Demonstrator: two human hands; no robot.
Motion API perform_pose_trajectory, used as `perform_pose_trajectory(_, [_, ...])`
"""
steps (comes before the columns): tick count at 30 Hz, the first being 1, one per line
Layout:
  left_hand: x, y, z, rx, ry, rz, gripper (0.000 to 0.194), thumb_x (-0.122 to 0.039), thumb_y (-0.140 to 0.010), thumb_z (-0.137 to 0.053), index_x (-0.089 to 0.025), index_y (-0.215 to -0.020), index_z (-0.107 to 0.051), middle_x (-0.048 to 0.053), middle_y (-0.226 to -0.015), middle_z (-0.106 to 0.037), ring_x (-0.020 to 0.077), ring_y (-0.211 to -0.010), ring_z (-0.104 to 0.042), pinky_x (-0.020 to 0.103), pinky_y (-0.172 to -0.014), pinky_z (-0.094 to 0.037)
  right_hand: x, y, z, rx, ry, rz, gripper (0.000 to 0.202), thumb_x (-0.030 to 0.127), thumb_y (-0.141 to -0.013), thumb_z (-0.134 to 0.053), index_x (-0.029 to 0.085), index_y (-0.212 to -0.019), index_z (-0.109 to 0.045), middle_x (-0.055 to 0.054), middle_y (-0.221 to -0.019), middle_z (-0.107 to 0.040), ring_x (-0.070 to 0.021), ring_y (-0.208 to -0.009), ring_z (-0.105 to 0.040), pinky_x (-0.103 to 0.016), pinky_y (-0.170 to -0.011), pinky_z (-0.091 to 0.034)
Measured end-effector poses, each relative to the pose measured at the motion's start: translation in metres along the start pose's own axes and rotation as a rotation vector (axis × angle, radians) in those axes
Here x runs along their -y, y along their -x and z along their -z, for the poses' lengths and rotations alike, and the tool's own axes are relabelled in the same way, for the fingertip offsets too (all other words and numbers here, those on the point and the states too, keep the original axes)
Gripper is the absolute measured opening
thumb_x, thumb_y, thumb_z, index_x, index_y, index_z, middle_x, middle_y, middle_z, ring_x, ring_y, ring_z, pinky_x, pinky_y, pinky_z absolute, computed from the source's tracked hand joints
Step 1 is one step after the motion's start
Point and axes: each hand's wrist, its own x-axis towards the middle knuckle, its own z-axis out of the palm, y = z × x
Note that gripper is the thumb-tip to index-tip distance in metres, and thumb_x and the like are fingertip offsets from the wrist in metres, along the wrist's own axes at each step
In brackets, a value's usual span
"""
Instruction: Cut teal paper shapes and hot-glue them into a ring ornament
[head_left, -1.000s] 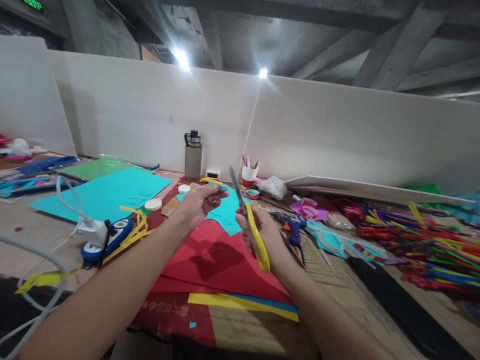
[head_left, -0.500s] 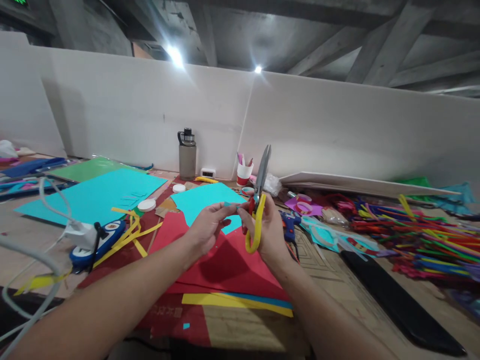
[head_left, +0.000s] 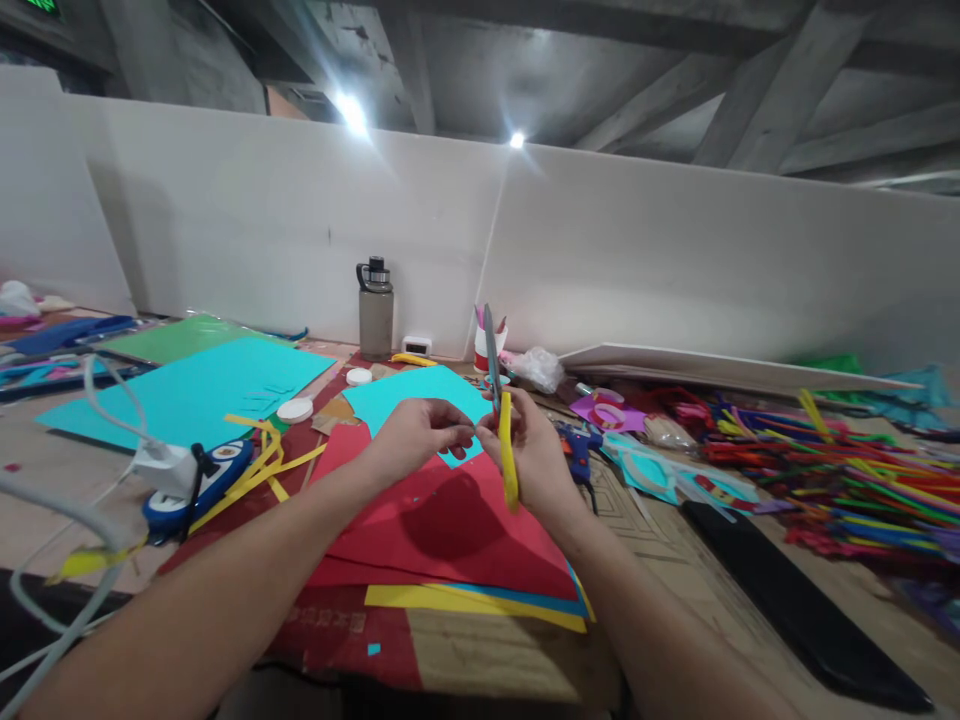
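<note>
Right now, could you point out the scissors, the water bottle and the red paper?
Scissors (head_left: 508, 445): head view, on the yellow handle.
Water bottle (head_left: 376, 322): head view, middle of its body.
Red paper (head_left: 442, 515): head view, bare surface of the top sheet.

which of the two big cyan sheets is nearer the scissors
The middle cyan sheet, partly hidden behind the left hand; the other cyan sheet lies well left of the scissors, beyond the blue power strip.

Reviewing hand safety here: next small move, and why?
Probably ease the bare left hand away from the bare right hand before any cut: the hands nearly meet, and the right one holds the yellow-handled metal scissors, blades pointing up.
</note>
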Motion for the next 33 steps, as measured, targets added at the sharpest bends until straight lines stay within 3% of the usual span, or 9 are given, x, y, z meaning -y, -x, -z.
perform_pose_trajectory(8, [-0.001, -0.002, 0.008, -0.064, 0.194, 0.070, 0.020, -0.035, -0.069, -0.069, -0.015, -0.067, -0.066, 0.008, -0.066, -0.068, 0.0160, -0.057, -0.061, 0.027, -0.056, -0.046, 0.006, 0.001, -0.001, 0.029, 0.066, -0.019, 0.039, 0.036, -0.078, -0.058, 0.023, -0.112, -0.044, 0.002, -0.075, -0.051, -0.0121, -0.062, -0.050, -0.024, -0.055, -0.042])
perform_pose_trajectory(12, [0.000, -0.006, 0.017, -0.167, 0.387, 0.126, 0.019, -0.032, -0.066, -0.072, -0.014, -0.067, -0.065, 0.007, -0.067, -0.068, 0.0134, -0.056, -0.060, 0.025, -0.055, -0.043, 0.009, 0.002, 0.002, 0.110, 0.235, -0.021, 0.033, 0.040, -0.082, -0.053, 0.022, -0.109, -0.045, 0.000, -0.082, -0.054, -0.0142, -0.072, -0.051, -0.026, -0.064, -0.042])
perform_pose_trajectory(17, [-0.003, -0.006, 0.020, -0.263, 0.505, 0.142, 0.017, -0.029, -0.066, -0.073, -0.014, -0.073, -0.067, 0.008, -0.081, -0.069, 0.0172, -0.079, -0.065, 0.026, -0.066, -0.044, 0.008, 0.004, 0.001, 0.218, 0.386, -0.020, 0.028, 0.048, -0.084, -0.048, 0.020, -0.089, -0.051, 0.001, -0.076, -0.051, -0.0140, -0.070, -0.047, -0.026, -0.063, -0.039])
perform_pose_trajectory(24, [-0.004, -0.007, 0.018, -0.278, 0.603, 0.105, 0.012, -0.023, -0.069, -0.069, -0.012, -0.073, -0.066, 0.010, -0.082, -0.070, 0.0178, -0.079, -0.066, 0.027, -0.071, -0.045, 0.005, 0.005, 0.000, 0.268, 0.336, -0.095, 0.033, 0.052, -0.083, -0.047, 0.020, -0.091, -0.052, 0.005, -0.061, -0.044, -0.0095, -0.050, -0.040, -0.021, -0.046, -0.031])
perform_pose_trajectory(33, [-0.004, -0.008, 0.018, -0.278, 0.632, 0.102, 0.009, -0.019, -0.070, -0.067, -0.010, -0.075, -0.065, 0.009, -0.081, -0.070, 0.0169, -0.077, -0.066, 0.026, -0.069, -0.045, 0.004, 0.006, -0.001, 0.268, 0.344, -0.169, 0.038, 0.055, -0.083, -0.044, 0.019, -0.092, -0.052, 0.006, -0.056, -0.042, -0.0072, -0.044, -0.038, -0.018, -0.040, -0.028])
